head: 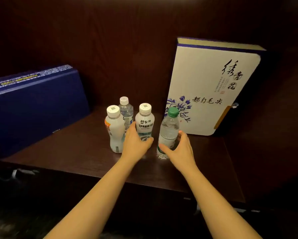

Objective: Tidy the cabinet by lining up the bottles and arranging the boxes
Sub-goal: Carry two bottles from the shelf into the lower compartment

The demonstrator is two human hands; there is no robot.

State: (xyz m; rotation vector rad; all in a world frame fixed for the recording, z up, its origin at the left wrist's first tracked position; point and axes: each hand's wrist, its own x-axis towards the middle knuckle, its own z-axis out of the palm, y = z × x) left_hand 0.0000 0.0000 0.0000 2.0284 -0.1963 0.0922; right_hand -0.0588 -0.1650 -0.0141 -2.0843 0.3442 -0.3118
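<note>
Several bottles stand on the dark wooden shelf [75, 152]. My left hand [136, 144] wraps the lower part of a white-capped drink bottle [144, 123] with a printed label. My right hand [177, 147] grips a clear green-capped water bottle [169, 128] near its base. Another milky white-capped bottle [114, 130] stands at the left, and a small clear water bottle [126, 111] stands behind it. A white box with blue flowers [210, 87] leans upright at the right. A dark blue box [34, 104] leans at the left.
The cabinet's dark back wall [127, 49] is close behind the bottles. The shelf's front edge [144, 185] runs below my forearms. Metal fittings [11, 173] show at the lower left below the shelf.
</note>
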